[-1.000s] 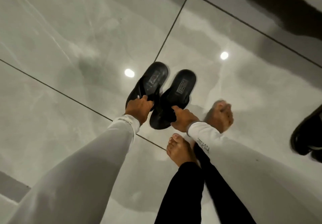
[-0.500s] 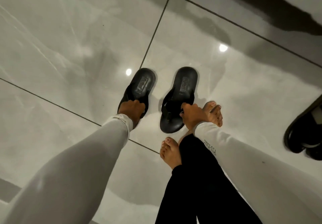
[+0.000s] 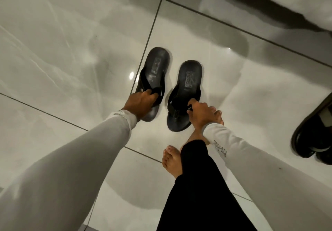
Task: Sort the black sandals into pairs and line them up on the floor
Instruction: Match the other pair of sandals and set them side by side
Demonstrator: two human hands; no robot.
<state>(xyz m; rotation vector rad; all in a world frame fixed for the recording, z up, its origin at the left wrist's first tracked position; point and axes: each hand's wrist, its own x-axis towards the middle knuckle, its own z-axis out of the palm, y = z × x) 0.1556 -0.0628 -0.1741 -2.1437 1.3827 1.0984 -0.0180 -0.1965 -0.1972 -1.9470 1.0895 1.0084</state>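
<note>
Two black thong sandals lie side by side on the glossy grey tile floor, heels pointing away from me. My left hand (image 3: 142,103) grips the straps of the left sandal (image 3: 156,69). The right sandal (image 3: 188,80) lies flat a short gap to its right, and my right hand (image 3: 201,113) holds its strap near the toe end. Both arms wear long white sleeves. The toe end of the left sandal is partly hidden under my left hand.
My bare feet (image 3: 171,160) and black trouser legs stand just behind the sandals. Another dark sandal (image 3: 312,137) lies at the right edge. A dark shadowed edge under something white (image 3: 269,6) runs across the far right. Open tile stretches to the left.
Both sandals came down from a lifted, touching position to rest apart on the floor. My hands stayed on their straps and the view shifted closer.
</note>
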